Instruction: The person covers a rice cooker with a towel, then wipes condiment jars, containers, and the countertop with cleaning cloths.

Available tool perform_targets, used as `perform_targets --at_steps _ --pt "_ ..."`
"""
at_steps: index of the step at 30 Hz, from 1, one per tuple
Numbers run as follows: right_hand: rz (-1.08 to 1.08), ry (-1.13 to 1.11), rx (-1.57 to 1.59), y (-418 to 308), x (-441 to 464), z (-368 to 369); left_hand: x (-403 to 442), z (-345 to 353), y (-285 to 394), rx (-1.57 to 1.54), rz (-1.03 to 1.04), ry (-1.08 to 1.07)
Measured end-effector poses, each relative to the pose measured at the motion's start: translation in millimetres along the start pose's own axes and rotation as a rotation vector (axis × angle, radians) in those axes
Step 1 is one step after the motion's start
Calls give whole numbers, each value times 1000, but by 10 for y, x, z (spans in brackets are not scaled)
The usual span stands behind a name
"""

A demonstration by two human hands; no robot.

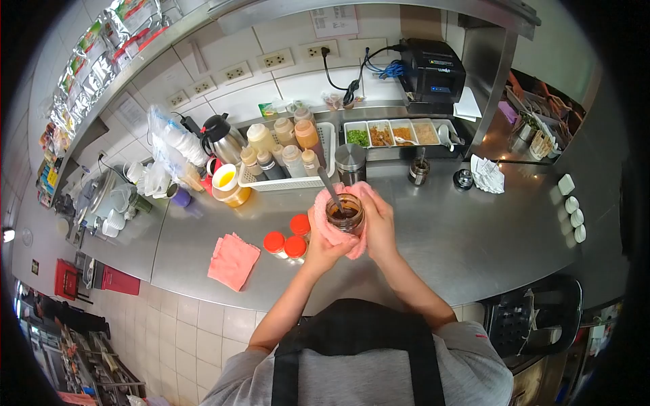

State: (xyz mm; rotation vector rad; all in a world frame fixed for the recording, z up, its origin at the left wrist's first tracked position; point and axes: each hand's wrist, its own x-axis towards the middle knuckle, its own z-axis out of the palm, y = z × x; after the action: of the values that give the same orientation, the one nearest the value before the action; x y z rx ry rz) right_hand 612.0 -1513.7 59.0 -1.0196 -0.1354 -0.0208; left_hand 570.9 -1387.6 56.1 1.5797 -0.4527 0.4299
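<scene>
A glass jar point(344, 214) with dark contents is held over the counter in front of me, its mouth open toward me. A metal spoon point(330, 187) stands in it, the handle leaning up to the left. A pink cloth point(355, 249) wraps around the jar. My left hand point(327, 252) is closed on the cloth and jar from the lower left. My right hand point(379, 227) presses the cloth against the jar's right side. Just left of my hands stand three red-lidded jars point(296, 247). Farther left lies a folded pink cloth point(233, 262).
Behind my hands are a white basket point(291, 183) of squeeze bottles, a steel canister point(351, 162) and a tray of toppings point(396, 143). A dark jar point(419, 170), a small black lid point(463, 178) and crumpled paper point(487, 174) stand right. A black chair point(542, 314) touches the counter's lower right.
</scene>
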Motion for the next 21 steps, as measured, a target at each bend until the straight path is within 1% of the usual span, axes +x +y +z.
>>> perform_targets --at_steps 2,5,7,8,11,12,14,15,16,17,18,19,21 --pt "-216 67 -208 36 -108 -27 20 38 -3 23 20 37" --pt "-408 125 -417 -66 -343 45 -18 46 -42 60 38 97" --pt "-535 134 -423 -43 -475 129 33 24 -5 122 65 104" --pt "-601 138 -425 -38 -498 154 51 19 -57 86 77 112" --pt "-558 66 -386 -74 -482 95 29 -38 -130 -12 6 117" --pt "-503 55 -379 -68 -404 41 22 -45 -121 -36 -6 94" --pt "-274 -13 -274 -78 -212 -78 0 -58 -98 -81 -33 45" --pt "-162 -47 -221 -63 -121 -109 -18 -65 -99 -88 -47 -12" --pt "-76 -102 59 -23 -52 -97 -48 -70 -106 -96 -61 -67" --pt "-23 -149 33 -50 2 -125 -69 -67 -108 -105 -73 -120" --pt "29 -197 7 -97 57 -167 -77 -38 -45 -156 -113 -67" --pt "83 -243 -18 -117 78 -190 -81 -40 -51 -148 -118 -84" --pt "116 -195 8 -99 65 -189 -107 -38 -79 -136 -132 -115"
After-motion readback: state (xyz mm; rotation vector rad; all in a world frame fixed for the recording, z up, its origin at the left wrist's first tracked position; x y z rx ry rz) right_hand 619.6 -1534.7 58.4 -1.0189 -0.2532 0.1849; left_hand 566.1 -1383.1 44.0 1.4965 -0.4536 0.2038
